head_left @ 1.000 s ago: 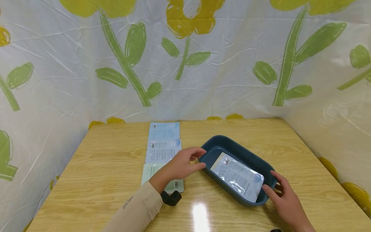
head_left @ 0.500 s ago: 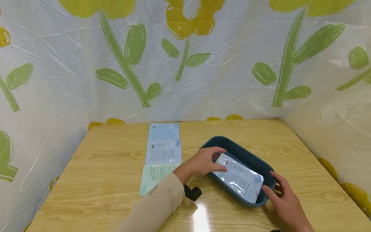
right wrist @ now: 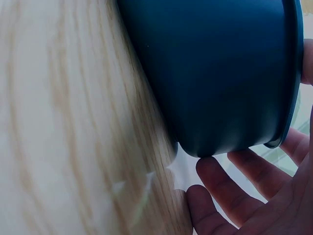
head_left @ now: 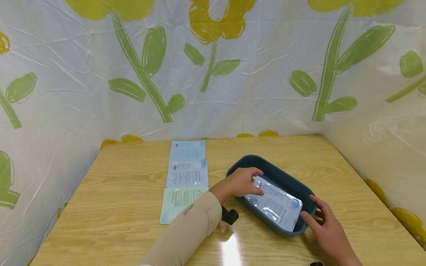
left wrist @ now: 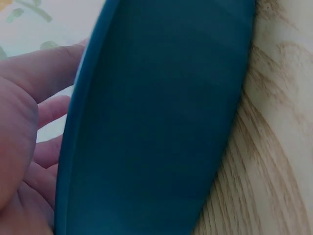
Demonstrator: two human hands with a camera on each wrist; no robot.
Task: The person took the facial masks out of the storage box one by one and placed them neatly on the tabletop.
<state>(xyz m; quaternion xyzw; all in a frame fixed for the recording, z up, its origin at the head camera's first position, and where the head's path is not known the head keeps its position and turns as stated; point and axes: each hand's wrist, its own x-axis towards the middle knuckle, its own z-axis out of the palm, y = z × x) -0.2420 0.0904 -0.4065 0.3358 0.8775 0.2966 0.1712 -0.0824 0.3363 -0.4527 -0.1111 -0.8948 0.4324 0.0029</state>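
Note:
A dark blue plastic storage bin [head_left: 281, 177] stands at an angle on the right half of the table. In it lies a silvery-blue sheet mask packet [head_left: 277, 207], printed side up. My left hand [head_left: 240, 183] reaches over the bin's left end, thumb and fingers apart above the packet's upper end. The left wrist view shows that hand [left wrist: 19, 127] behind the bin's rim, its fingertips hidden by the wall. At the near right end my right hand [head_left: 327, 225] grips the bin, thumb at the rim and fingertips against the outer wall [right wrist: 215, 73] in the right wrist view.
Left of the bin, three packets lie in a column: a light blue one [head_left: 188, 149] at the back, a pale lavender one [head_left: 187, 173] in the middle, a green one [head_left: 183, 199] in front. A flower-printed cloth [head_left: 259, 85] hangs behind the wooden table [head_left: 123, 184].
My left hand has moved right, from beside the bin's left rim to over the packet inside, uncovering the green packet. The right hand stays at the bin's end.

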